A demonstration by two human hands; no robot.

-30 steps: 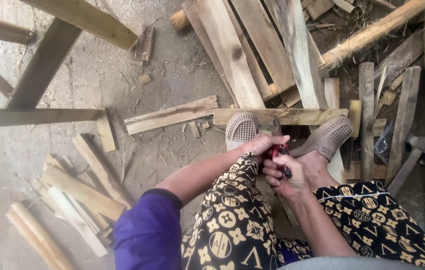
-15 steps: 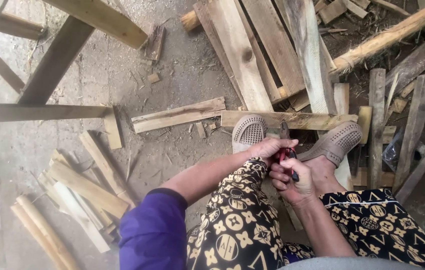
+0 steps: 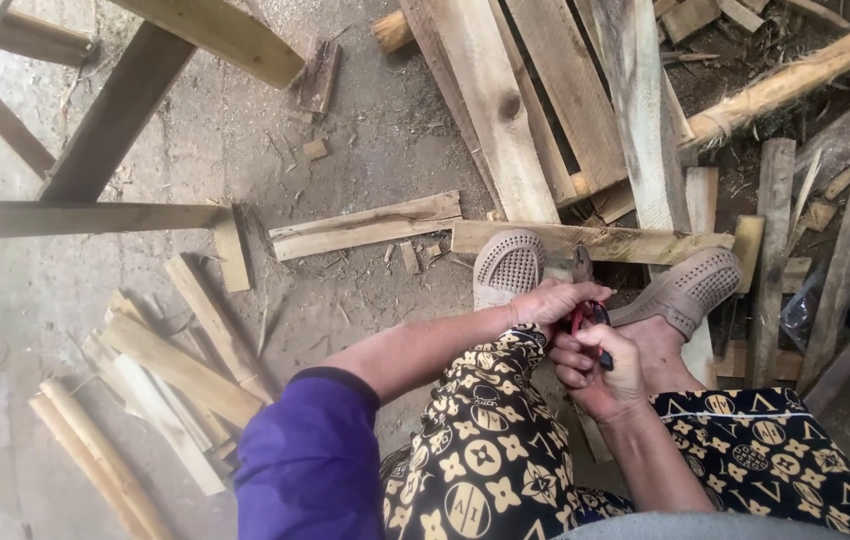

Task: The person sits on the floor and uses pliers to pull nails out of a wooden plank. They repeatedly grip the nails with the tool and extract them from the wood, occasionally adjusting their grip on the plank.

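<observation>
I sit with my knees up, in patterned black trousers, my feet in beige perforated clogs (image 3: 511, 268). Both feet rest on a short wooden board (image 3: 595, 241) lying across the ground. My left hand (image 3: 557, 299) and my right hand (image 3: 600, 368) meet between my feet and grip a small tool with red and black handles (image 3: 588, 320), which looks like pliers. The tool's head points down at the board and is mostly hidden by my fingers.
Long planks (image 3: 520, 110) lie stacked ahead, with a round pole (image 3: 795, 80) at the upper right. A split board (image 3: 365, 226) lies on the concrete left of my feet. Short wood offcuts (image 3: 165, 380) are piled at the left. A wooden frame (image 3: 95, 130) stands at upper left.
My hands stay together on the tool between my feet. The view has shifted slightly, and my right hand has closed more tightly around the handles.
</observation>
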